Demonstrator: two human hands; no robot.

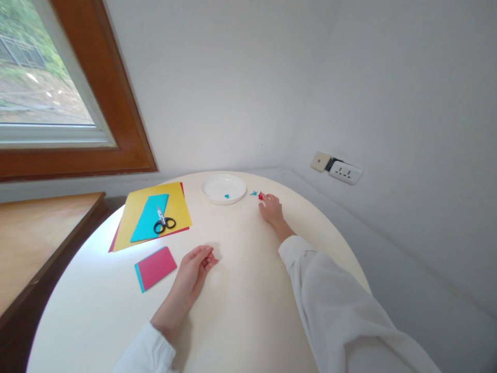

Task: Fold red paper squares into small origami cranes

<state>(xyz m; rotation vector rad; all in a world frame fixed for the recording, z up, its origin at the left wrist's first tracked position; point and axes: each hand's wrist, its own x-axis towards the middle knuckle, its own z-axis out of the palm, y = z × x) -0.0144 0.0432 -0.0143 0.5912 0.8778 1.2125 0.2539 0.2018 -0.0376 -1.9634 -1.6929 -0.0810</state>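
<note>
At the far right of the table, my right hand (pixel 271 206) pinches a small red folded paper piece (pixel 261 196) between thumb and fingertips. Its exact shape is too small to make out. Just left of it lies a small blue folded paper figure (pixel 253 193) with pointed ends, like a paper crane. My left hand (pixel 196 267) rests near the table's middle, thumb against curled fingers, with nothing visible in it. A round white plate (pixel 217 199) stands at the back edge, holding a tiny blue paper piece (pixel 227 196).
Scissors with black handles (pixel 164 224) lie on a blue paper strip (pixel 146 220) over yellow paper (pixel 135 199), with red paper beneath. Nearer is a pink-red sheet stack (pixel 157 268) with blue under it. Wall and socket (pixel 346 172) border the round white table (pixel 248 311).
</note>
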